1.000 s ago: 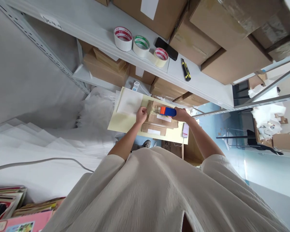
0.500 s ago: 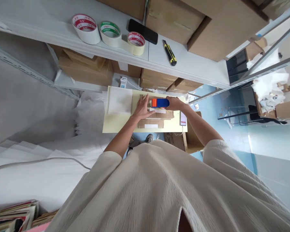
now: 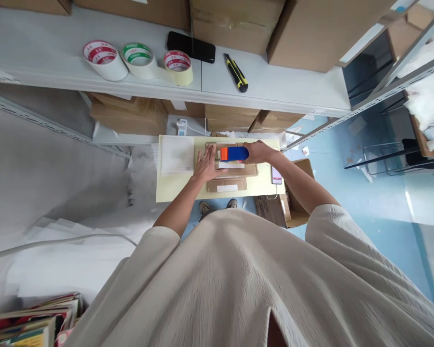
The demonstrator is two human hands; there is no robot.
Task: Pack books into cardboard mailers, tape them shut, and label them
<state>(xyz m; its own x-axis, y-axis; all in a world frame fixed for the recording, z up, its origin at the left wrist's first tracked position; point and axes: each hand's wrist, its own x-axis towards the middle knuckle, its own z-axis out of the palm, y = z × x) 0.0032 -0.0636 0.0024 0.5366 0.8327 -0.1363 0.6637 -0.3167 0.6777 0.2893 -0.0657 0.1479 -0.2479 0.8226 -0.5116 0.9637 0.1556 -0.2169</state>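
Observation:
My right hand (image 3: pixel 259 152) is wrapped round a blue and orange tape dispenser (image 3: pixel 237 153), held over a flat cardboard package (image 3: pixel 251 170). The dispenser's orange end points left, towards my left hand (image 3: pixel 205 165). That hand lies flat at the package's left end with its fingers apart. A white label shows on the package, partly under the dispenser. Nearer to me lies another flat cardboard piece (image 3: pixel 213 185) with a white label. All of this is on a pale yellow table (image 3: pixel 177 190).
White sheets (image 3: pixel 177 155) lie on the table's left, a phone (image 3: pixel 277 175) with a cable at its right. The shelf (image 3: pixel 144 84) beyond bears tape rolls (image 3: pixel 110 67), a black phone-like object (image 3: pixel 191 46) and a utility knife (image 3: pixel 236 73). An open carton (image 3: pixel 298 212) stands below on the right.
The camera view has shifted. My left hand's fingers are now spread flatter on the package. The tape dispenser, in my right hand, has moved slightly left in the picture.

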